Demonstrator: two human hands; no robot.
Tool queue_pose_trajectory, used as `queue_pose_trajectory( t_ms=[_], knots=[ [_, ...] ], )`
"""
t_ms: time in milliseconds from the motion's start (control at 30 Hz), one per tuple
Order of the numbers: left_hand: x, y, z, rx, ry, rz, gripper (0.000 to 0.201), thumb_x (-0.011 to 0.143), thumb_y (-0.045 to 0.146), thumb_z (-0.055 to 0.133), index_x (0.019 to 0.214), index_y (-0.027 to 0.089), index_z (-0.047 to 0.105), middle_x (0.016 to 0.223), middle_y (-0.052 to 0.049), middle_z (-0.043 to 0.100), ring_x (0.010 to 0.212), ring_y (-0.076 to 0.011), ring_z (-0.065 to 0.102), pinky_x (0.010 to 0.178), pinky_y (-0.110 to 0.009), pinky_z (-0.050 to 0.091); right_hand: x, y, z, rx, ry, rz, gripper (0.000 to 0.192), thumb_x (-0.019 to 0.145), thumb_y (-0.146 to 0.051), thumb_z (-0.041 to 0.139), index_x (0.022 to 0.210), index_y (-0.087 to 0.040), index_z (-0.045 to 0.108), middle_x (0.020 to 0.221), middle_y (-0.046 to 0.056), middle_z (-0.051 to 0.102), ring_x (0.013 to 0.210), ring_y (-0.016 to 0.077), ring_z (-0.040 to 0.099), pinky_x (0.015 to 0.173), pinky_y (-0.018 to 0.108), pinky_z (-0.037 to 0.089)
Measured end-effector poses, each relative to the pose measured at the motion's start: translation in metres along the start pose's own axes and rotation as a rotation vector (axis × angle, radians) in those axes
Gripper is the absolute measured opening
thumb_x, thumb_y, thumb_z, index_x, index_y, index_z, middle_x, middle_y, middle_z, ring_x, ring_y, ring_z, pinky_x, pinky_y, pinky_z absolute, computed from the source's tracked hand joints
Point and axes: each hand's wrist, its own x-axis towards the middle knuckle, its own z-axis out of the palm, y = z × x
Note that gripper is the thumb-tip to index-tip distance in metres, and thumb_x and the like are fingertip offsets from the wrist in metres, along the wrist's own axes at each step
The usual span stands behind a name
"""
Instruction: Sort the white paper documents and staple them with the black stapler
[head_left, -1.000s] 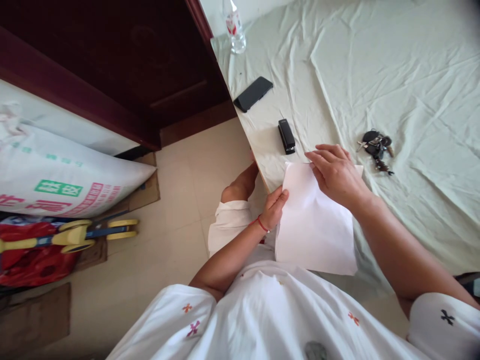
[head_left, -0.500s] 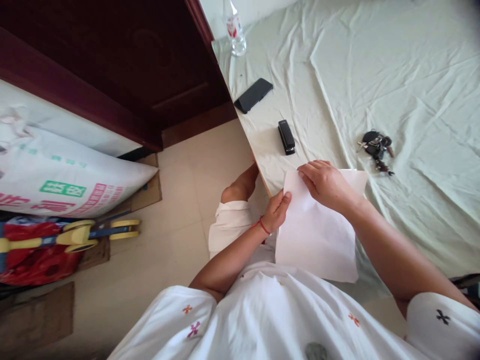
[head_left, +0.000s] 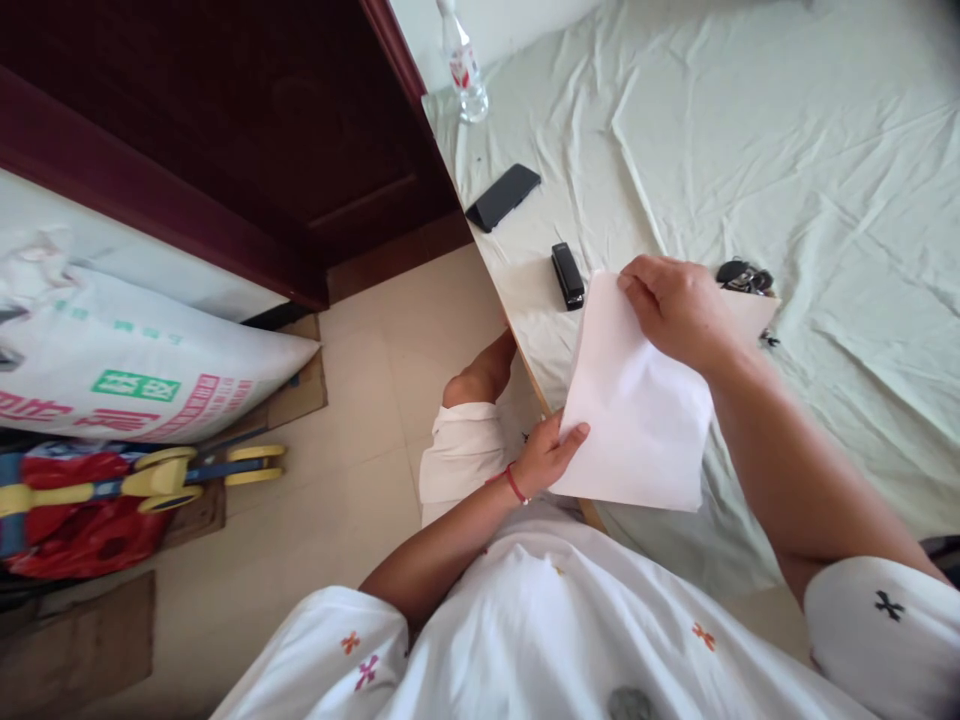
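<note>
White sheets of paper (head_left: 637,420) are held up over the table's near edge, between my two hands. My left hand (head_left: 553,455) pinches their left edge, thumb on top and fingers underneath. At the far edge my right hand (head_left: 675,310) grips the paper with thumb and fingers closed; part of the sheets shows beyond the wrist. How many sheets there are I cannot tell. A black stapler (head_left: 568,276) lies on the cloth just left of the paper's far corner. Behind the paper and my right hand, a bunch of keys (head_left: 744,277) is partly covered.
A pale green cloth (head_left: 847,180) with wrinkles covers the table. Toward the far left corner are a black phone-like case (head_left: 504,197) and a clear bottle (head_left: 470,85). On the floor at left lie a printed white sack (head_left: 150,350) and a yellow-blue wheeled toy (head_left: 165,478).
The paper has risen and moved away from my body, its far part now covering some of the keys. My right hand has gone forward and right; my left hand sits slightly nearer my body.
</note>
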Motion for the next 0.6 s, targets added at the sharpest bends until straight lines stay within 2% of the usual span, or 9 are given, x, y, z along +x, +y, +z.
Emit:
queue_pose_trajectory(
  t_ms=[67,200,400,500,600],
  knots=[
    [-0.008,-0.002,0.000,0.020,0.033,-0.023,0.065,0.093,0.076,0.055,0.116,0.017,0.070,0.112,-0.012,0.077,0.101,-0.0264,0.070,0.090,-0.039,0.057,0.005,0.000,0.003,0.000,-0.001,0.006,0.042,0.107,-0.044,0.033,0.099,-0.024,0.069,0.091,0.012,0.073,0.084,0.0274,0.066,0.076,0.040,0.046],
    [-0.017,-0.006,0.003,-0.017,0.053,-0.074,0.069,0.092,0.080,0.051,0.100,0.015,0.073,0.098,-0.011,0.077,0.090,-0.0242,0.068,0.083,-0.037,0.056,0.010,0.001,0.013,0.016,-0.015,0.014,0.040,0.106,-0.043,0.036,0.094,-0.021,0.068,0.089,0.012,0.073,0.080,0.0264,0.065,0.074,0.039,0.044],
    [-0.027,-0.011,0.010,-0.210,-0.057,-0.131,0.067,0.092,0.076,0.056,0.113,0.015,0.073,0.105,-0.012,0.078,0.096,-0.0248,0.071,0.085,-0.037,0.057,0.003,0.020,0.020,0.132,-0.113,0.113,0.033,0.098,-0.041,0.050,0.089,-0.018,0.072,0.071,0.006,0.066,0.067,0.0199,0.058,0.067,0.034,0.041],
    [-0.029,-0.011,0.011,-0.080,-0.148,-0.081,0.065,0.094,0.075,0.052,0.110,0.015,0.073,0.106,-0.013,0.078,0.101,-0.0272,0.071,0.089,-0.039,0.057,-0.001,0.031,0.026,0.200,-0.194,0.152,0.031,0.094,-0.039,0.052,0.087,-0.018,0.073,0.069,0.004,0.065,0.064,0.0173,0.056,0.065,0.031,0.041],
    [-0.021,-0.008,0.010,0.102,-0.240,-0.030,0.061,0.097,0.071,0.049,0.104,0.015,0.073,0.103,-0.013,0.077,0.098,-0.0279,0.071,0.087,-0.040,0.056,0.002,0.042,0.034,0.221,-0.268,0.098,0.031,0.093,-0.038,0.053,0.086,-0.018,0.075,0.076,0.005,0.070,0.069,0.0175,0.059,0.068,0.031,0.043]
  ],
)
